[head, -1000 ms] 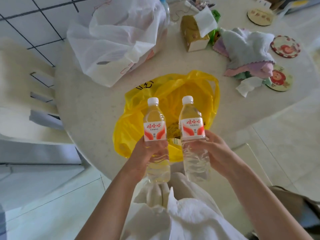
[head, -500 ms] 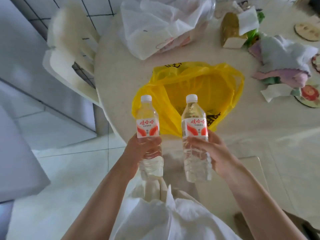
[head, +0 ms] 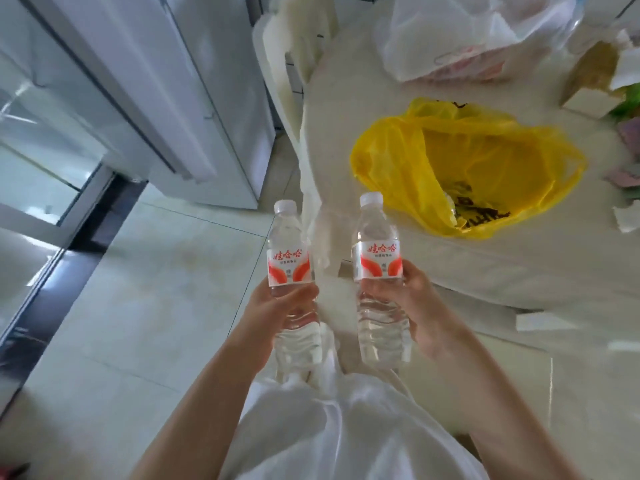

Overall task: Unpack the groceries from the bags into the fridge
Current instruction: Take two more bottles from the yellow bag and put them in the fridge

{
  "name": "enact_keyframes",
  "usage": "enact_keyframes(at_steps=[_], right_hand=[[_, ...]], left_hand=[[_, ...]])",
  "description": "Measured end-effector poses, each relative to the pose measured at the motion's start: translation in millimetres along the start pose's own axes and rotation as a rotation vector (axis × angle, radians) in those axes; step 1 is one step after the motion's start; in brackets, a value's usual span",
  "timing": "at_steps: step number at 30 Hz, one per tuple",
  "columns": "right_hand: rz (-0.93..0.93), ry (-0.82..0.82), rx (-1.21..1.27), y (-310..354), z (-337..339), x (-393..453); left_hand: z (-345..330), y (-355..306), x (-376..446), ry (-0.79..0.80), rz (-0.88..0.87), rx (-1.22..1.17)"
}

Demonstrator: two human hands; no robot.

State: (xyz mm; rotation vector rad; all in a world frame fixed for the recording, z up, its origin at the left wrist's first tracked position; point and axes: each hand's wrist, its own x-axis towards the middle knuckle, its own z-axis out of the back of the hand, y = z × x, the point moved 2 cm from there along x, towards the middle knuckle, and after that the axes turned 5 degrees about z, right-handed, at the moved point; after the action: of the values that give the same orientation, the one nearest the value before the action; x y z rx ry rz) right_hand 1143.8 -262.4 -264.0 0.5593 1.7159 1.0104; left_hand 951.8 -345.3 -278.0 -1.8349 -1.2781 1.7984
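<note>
Left hand grips the left water bottle with fingers curled round its body just below the label; right hand grips the right water bottle the same way. Both bottles stand upright, caps on, apart from each other, held over the floor off the tabletop edge.

Procedure, as judged from this position:
1. Carry both bottles toward the fridge, which lies at 10 o'clock from the hands. Its door appears open, with a glass shelf visible at 9 o'clock.
2. Keep each bottle vertical and maintain the grip on the ribbed lower body, where thin plastic will flex least.
3. Set down one bottle first, then the other.

Count:
- Water bottles: two, one per hand.
- Bags on the tabletop: two. The yellow bag lies at 1 o'clock, open, with something dark inside that cannot be identified. The white bag lies at 12 o'clock, beyond it.
- Chair: one, at 12 o'clock.
</note>
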Motion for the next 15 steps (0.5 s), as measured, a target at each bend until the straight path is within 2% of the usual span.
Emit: enact_keyframes(at_steps=[8,15], right_hand=[[0.011,0.166,-0.17,-13,-64,7],[-0.024,0.344,-0.299,-22,-165,10]], left_hand=[[64,28,-53,-0.215,-0.042,-0.184],[148,49,-99,-0.388,-0.036,-0.314]])
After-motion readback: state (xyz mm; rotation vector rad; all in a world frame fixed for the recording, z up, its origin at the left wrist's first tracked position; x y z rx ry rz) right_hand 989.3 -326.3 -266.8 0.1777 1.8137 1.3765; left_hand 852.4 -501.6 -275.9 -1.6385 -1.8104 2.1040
